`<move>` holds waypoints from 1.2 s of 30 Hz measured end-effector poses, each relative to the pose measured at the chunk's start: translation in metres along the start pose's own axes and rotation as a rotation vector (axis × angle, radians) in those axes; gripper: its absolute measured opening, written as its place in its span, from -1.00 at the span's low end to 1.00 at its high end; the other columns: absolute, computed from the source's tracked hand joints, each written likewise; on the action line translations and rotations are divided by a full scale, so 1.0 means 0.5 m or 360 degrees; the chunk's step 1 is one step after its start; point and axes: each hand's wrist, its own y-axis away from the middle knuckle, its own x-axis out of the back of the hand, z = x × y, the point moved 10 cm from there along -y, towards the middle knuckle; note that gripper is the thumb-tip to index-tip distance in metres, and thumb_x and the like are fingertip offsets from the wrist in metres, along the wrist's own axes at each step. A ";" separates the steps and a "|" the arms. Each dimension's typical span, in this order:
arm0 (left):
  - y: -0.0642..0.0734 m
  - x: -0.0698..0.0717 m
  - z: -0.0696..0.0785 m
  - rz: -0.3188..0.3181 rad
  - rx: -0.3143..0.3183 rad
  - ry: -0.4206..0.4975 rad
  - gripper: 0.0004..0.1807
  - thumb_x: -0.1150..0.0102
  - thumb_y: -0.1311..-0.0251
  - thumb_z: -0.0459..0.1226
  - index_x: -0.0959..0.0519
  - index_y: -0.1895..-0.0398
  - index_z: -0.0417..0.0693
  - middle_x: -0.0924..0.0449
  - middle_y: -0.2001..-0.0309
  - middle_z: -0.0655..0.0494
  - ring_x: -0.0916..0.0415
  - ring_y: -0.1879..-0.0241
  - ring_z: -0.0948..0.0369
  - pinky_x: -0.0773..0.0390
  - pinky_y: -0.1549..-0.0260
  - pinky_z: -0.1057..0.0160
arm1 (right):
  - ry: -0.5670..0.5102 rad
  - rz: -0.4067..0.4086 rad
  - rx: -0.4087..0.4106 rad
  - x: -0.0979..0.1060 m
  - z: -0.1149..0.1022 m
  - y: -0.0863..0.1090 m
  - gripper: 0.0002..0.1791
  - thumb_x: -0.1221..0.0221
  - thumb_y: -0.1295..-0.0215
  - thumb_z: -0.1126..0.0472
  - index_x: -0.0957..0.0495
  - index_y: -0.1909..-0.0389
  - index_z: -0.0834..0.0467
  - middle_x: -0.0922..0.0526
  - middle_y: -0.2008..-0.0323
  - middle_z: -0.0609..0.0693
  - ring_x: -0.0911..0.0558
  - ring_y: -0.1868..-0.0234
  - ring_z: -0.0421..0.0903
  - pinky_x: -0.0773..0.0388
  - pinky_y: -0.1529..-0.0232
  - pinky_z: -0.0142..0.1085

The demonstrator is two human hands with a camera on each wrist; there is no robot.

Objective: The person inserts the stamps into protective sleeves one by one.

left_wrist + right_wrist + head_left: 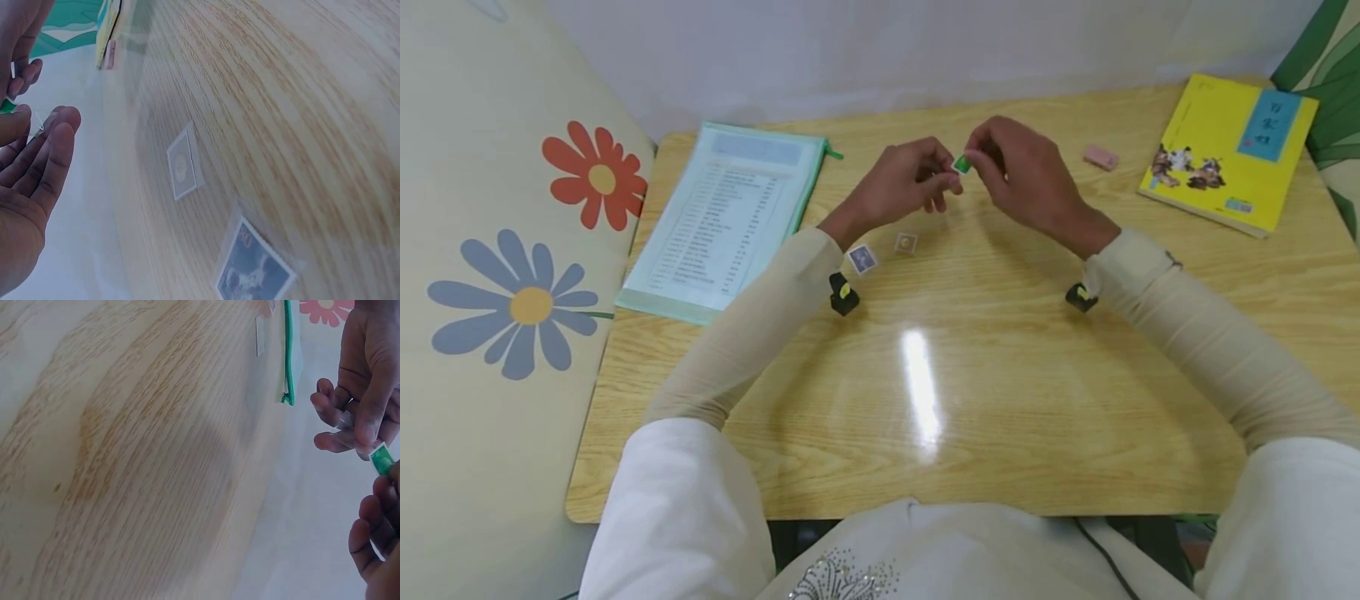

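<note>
A small green stamp (961, 164) with a white border is held up over the back of the table, between both hands. My right hand (1024, 175) pinches it from the right. From the left, the thumb and fingers of my left hand (910, 179) grip at its edge, with a bit of clear film (342, 422) between the fingers. Below the left hand lie a blue-grey stamp (862, 259) and a paler stamp (906, 242), each flat on the table in a clear sleeve, as the left wrist view shows.
On the left of the wooden table (1000, 400) lies a green-edged zip folder (730, 217) with a printed list. A pink eraser (1101, 157) is right of the right hand. The yellow book (1217, 150) lies at the back right, and a pale wall rises behind.
</note>
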 end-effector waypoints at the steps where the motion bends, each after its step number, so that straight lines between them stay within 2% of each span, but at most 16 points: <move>1: 0.000 0.000 0.000 0.0001 0.0000 -0.0003 -0.79 -0.08 -0.49 -0.20 -0.49 -0.03 -0.12 -0.68 0.11 0.07 -0.66 0.27 0.13 -0.64 0.19 0.02 | -0.0008 0.0010 0.0006 0.001 -0.001 0.000 -0.70 -0.03 -0.57 0.09 -0.50 0.01 0.27 -0.56 0.25 0.05 -0.49 0.32 -0.13 -0.41 0.28 -0.29; 8: -0.001 0.000 -0.003 -0.0001 0.0014 0.0013 -0.79 -0.07 -0.49 -0.21 -0.50 -0.04 -0.13 -0.68 0.07 -0.04 -0.66 0.26 0.12 -0.64 0.18 0.01 | -0.0091 0.0044 -0.0038 0.007 0.005 -0.001 -0.72 -0.11 -0.52 0.09 -0.55 0.07 0.26 -0.51 0.34 0.01 -0.42 0.41 -0.17 -0.34 0.37 -0.30; 16: 0.001 0.000 -0.001 -0.0004 -0.0001 0.0009 -0.78 -0.07 -0.49 -0.20 -0.49 -0.04 -0.13 -0.68 0.07 -0.05 -0.66 0.26 0.10 -0.63 0.18 0.01 | -0.0066 0.0059 0.0024 0.010 -0.003 -0.001 -0.70 -0.12 -0.52 0.10 -0.57 0.10 0.30 -0.50 0.30 0.07 -0.46 0.36 -0.06 -0.35 0.34 -0.31; 26: 0.000 0.000 -0.002 -0.0001 -0.0008 -0.0019 -0.79 -0.07 -0.49 -0.19 -0.50 -0.03 -0.12 -0.67 0.07 -0.02 -0.66 0.27 0.14 -0.64 0.19 0.02 | -0.0049 -0.0003 -0.0036 0.001 -0.006 -0.005 -0.70 -0.08 -0.55 0.08 -0.53 0.08 0.28 -0.55 0.24 0.06 -0.49 0.31 -0.17 -0.42 0.27 -0.31; 36: 0.002 0.004 -0.003 0.0017 -0.0010 0.0014 -0.78 -0.06 -0.49 -0.19 -0.50 -0.03 -0.12 -0.66 0.06 -0.07 -0.65 0.26 0.09 -0.63 0.18 0.00 | -0.0065 -0.0027 -0.0124 0.002 0.001 -0.001 -0.70 -0.07 -0.56 0.09 -0.52 0.07 0.29 -0.55 0.27 0.04 -0.49 0.30 -0.15 -0.42 0.24 -0.29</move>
